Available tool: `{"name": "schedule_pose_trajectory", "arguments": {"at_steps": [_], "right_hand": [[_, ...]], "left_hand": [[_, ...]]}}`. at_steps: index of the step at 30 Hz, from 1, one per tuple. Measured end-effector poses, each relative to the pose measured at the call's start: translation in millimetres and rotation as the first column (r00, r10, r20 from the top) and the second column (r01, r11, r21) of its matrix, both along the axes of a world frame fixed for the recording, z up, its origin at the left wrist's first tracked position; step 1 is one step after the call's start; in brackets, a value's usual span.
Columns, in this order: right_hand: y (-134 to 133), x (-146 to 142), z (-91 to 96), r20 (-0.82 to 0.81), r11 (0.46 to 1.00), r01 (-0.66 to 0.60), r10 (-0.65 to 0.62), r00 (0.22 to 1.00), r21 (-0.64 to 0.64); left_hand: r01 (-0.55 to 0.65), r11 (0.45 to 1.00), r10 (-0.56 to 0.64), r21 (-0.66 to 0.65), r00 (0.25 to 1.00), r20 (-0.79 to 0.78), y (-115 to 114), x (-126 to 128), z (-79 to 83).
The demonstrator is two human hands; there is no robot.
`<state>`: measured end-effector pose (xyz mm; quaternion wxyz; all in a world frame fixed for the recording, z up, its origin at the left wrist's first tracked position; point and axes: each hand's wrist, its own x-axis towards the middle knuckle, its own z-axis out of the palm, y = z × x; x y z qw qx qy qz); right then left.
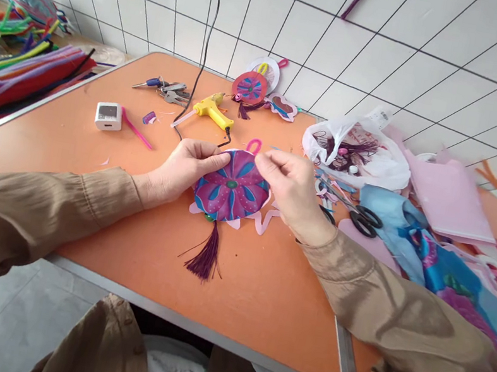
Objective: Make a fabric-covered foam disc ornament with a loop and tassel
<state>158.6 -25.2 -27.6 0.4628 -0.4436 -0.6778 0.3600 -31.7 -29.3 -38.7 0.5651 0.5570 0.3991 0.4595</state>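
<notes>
A round purple and blue flower ornament [232, 188] is held just above the orange table, its face toward me. My left hand [187, 169] pinches its upper left edge between thumb and fingers. At its upper right edge, my right hand [290, 188] is closed, thumb against fingers, beside a pink loop [254, 146] that sticks up from the top. A dark purple tassel [206, 254] hangs from the bottom below a green bead [209, 218]. Pale pink paper offcuts [262, 219] show under and beside the ornament.
Beyond my hands lie a yellow glue gun [213, 110], keys [173, 92], a white charger [109, 116] and finished ornaments [250, 87]. On the right are scissors [364, 221], a plastic bag [357, 167] of tassels and blue fabric [454, 273]. Pipe cleaners [17, 81] lie far left.
</notes>
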Motion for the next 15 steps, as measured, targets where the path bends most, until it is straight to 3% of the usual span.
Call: {"name": "schedule_pose_trajectory", "arguments": {"at_steps": [6, 10, 15], "right_hand": [[8.6, 5.2, -6.0, -0.175, 0.970, -0.068, 0.027, 0.984, -0.232], [6.1, 3.9, -7.8, -0.183, 0.987, -0.059, 0.030, 0.983, -0.151], [2.5, 1.9, -6.1, -0.053, 0.996, -0.013, 0.008, 0.999, -0.091]], "left_hand": [[-0.030, 0.999, 0.029, 0.019, 0.999, 0.038, 2.4, 0.2, -2.5], [-0.034, 0.999, 0.034, 0.005, 0.998, 0.043, 2.8, -1.2, -5.1], [-0.029, 0.997, 0.032, -0.072, 0.999, 0.040, 4.3, -2.9, -7.6]]}}
